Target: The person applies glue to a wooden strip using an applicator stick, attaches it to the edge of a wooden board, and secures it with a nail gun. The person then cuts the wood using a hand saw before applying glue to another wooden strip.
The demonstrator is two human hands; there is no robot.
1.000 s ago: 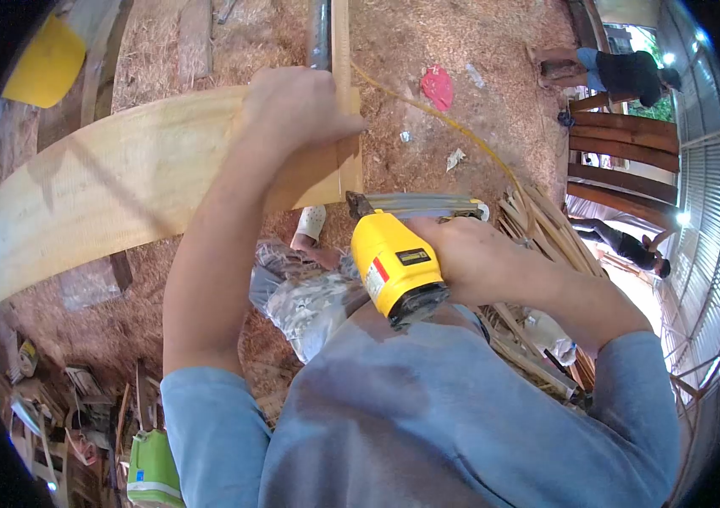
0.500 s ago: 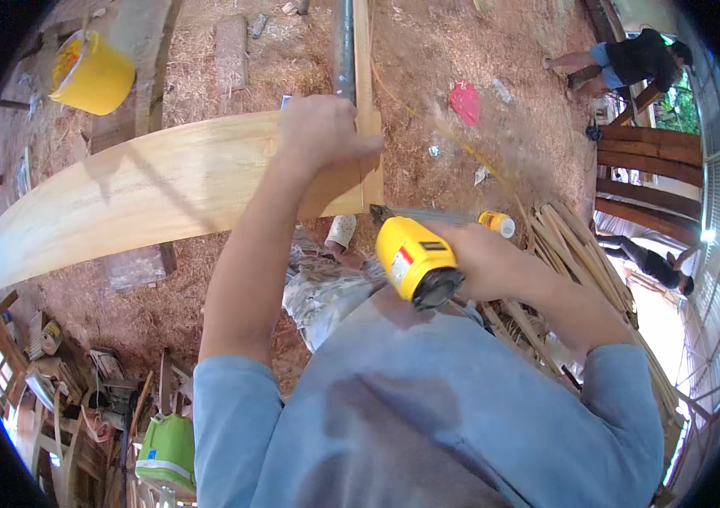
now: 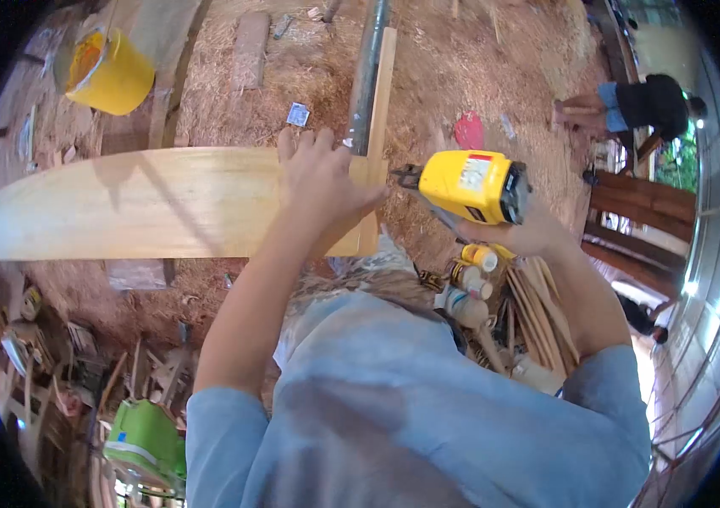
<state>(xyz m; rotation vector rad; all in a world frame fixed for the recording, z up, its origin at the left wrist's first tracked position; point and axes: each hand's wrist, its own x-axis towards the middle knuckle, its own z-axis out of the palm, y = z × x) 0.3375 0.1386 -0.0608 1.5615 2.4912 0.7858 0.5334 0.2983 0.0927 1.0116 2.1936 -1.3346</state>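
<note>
A wide pale wooden board [image 3: 165, 203] reaches from the far left to the centre. A narrow wooden strip [image 3: 383, 93] runs up from its right end, beside a dark metal pipe [image 3: 366, 80]. My left hand [image 3: 322, 182] rests over the board's right end, gripping board and strip, its fingers bent over the far edge. In my right hand [image 3: 521, 224] is a yellow nail gun [image 3: 470, 184], held with its body sideways. Its black nose points left, just right of the strip and apart from it. The nail gun partly hides my right fingers.
A yellow bucket [image 3: 118, 80] stands at the upper left, a green container [image 3: 141, 440] at the lower left. Several bottles [image 3: 466, 292] and thin wood strips [image 3: 537, 313] lie below my right hand. One person [image 3: 652, 110] bends at the upper right; another [image 3: 637, 317] is partly visible below.
The nail gun has swung up and turned sideways, its nose now beside the strip. My left hand stays at the board's end, its fingers more spread. The board sits more level in view.
</note>
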